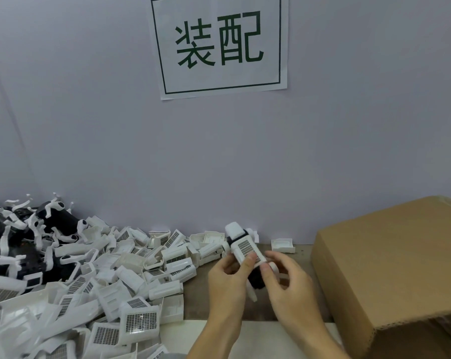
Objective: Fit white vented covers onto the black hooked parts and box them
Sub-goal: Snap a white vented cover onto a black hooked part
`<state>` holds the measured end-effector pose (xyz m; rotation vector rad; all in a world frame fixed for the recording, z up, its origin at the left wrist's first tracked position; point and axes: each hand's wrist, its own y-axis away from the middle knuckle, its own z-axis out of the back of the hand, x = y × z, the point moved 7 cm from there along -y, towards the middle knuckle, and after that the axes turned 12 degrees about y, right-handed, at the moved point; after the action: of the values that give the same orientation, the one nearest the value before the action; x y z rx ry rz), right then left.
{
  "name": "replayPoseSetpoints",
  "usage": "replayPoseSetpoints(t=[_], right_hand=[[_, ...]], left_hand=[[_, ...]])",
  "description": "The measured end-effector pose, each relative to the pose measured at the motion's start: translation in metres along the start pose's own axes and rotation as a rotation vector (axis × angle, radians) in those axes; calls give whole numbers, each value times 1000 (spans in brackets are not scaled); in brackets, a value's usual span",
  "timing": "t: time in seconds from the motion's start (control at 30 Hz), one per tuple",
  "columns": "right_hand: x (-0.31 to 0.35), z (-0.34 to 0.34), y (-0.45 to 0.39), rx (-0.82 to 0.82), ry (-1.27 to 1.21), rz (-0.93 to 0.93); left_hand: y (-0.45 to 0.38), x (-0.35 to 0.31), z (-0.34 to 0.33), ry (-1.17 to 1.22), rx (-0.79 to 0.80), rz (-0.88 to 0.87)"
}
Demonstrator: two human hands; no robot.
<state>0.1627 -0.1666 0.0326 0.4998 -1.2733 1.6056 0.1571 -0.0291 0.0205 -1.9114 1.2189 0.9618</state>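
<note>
Both hands pinch white vented cover (245, 248) over its black hooked part (255, 279)

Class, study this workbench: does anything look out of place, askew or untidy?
Yes. The paper sign on the wall hangs crooked, its right side lower. One white cover lies alone by the wall, apart from the sprawling heap of white covers. Both hands grip the part being assembled; nothing looks broken.

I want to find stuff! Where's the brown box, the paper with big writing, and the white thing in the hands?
cardboard box (390, 257): head view, its top face.
paper sign (219, 45): head view, between the two printed characters.
white vented cover (246, 248): head view, its grille.
</note>
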Motion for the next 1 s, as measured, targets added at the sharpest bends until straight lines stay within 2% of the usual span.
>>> replayPoseSetpoints(t=[0.1, 0.2, 0.3, 0.37, 0.43, 0.47, 0.57, 0.63, 0.73, 0.87, 1.0], right_hand=[[6, -11, 3, 92, 180, 131], [5, -4, 0, 35, 180, 97], [-4, 8, -3, -71, -48, -32], [-18, 5, -4, -21, -283, -231], [-29, -3, -3, 63, -475, -395], [-33, -7, -3, 98, -528, -454], [-38, -19, -2, 209, -675, -563], [-38, -27, 0, 271, -741, -589], [-41, -28, 1, 278, -732, -595], [-30, -22, 0, 320, -680, -539], [-15, -2, 2, 227, -434, -301]], left_hand=[[2, 6, -3, 150, -26, 92], [2, 4, -7, 191, 2, 136], [-1, -7, 1, -92, -61, -33], [-2, -23, 12, -244, -183, -209], [-3, -36, 18, -263, -230, -292], [-6, -39, 18, -228, -197, -276], [-13, -28, 7, -87, 21, -33], [-13, -24, 4, -49, 67, 35], [-14, -24, 8, -52, 56, 7], [-17, -26, 16, -41, 86, 73], [-25, -30, 29, -123, 40, 121]])
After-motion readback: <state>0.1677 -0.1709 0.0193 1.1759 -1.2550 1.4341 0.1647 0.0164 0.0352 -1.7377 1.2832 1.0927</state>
